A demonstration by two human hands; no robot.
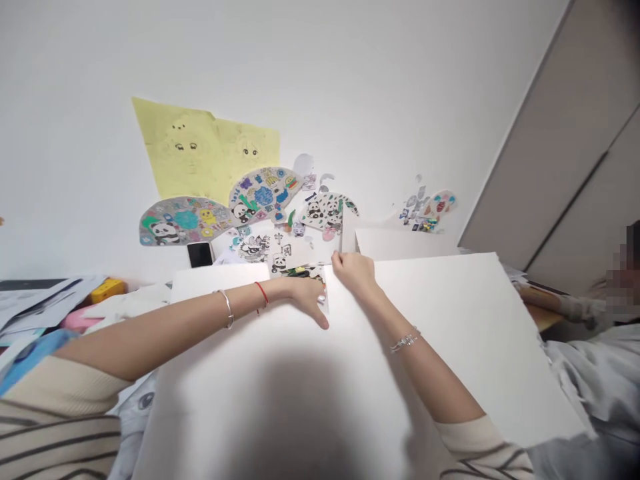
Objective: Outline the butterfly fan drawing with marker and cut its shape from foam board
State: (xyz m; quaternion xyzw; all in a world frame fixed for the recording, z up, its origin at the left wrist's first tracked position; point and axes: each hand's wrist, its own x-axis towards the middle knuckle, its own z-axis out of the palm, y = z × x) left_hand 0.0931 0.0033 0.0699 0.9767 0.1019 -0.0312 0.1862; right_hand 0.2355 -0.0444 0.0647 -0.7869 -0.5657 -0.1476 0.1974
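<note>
A large white board (280, 373) lies in front of me, with a narrow gap in its far edge through which small colourful items show. My left hand (309, 300) rests at this gap, thumb stretched out over the board and the other fingers partly hidden at the edge. Just right of it, my right hand (354, 270) is closed on the board's far edge, beside an upright white strip (349, 230); the fingertips are tucked out of sight.
Panda-decorated fans (185, 221) and a yellow drawing sheet (200, 150) are on the wall behind. A dark-screened phone (200, 254) stands by the far edge. Papers (55, 300) and a yellow object (107, 289) are piled at left. Another person's sleeve (595, 373) is at right.
</note>
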